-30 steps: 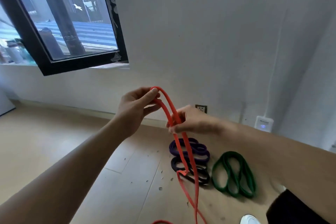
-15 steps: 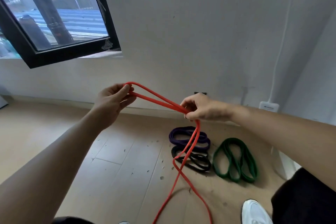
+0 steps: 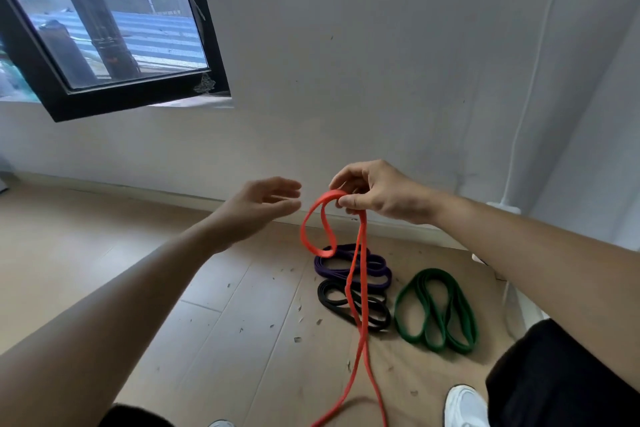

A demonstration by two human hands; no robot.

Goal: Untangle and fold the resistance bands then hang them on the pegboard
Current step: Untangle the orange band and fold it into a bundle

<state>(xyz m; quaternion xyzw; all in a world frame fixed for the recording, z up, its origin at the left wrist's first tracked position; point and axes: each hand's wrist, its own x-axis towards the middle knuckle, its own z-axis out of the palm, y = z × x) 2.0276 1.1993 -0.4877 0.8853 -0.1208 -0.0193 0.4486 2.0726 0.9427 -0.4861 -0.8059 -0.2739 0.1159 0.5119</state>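
My right hand (image 3: 375, 194) pinches the red resistance band (image 3: 360, 315) near its top. A short loop of it droops to the left, and two long strands hang down to the floor. My left hand (image 3: 263, 204) hovers just left of that loop, fingers straight, holding nothing. On the floor below lie a folded purple band (image 3: 375, 267), a black band (image 3: 332, 298) and a green band (image 3: 436, 308). No pegboard is in view.
A white wall runs across the back with a black-framed window (image 3: 138, 94) at the upper left. A white cable (image 3: 519, 135) drops down the wall to a box at the right. My white shoe (image 3: 464, 406) stands on the wooden floor, which has small debris.
My left hand has let go of the red band and opened. The loop it held stretched leftward now droops from my right hand, which has risen slightly.
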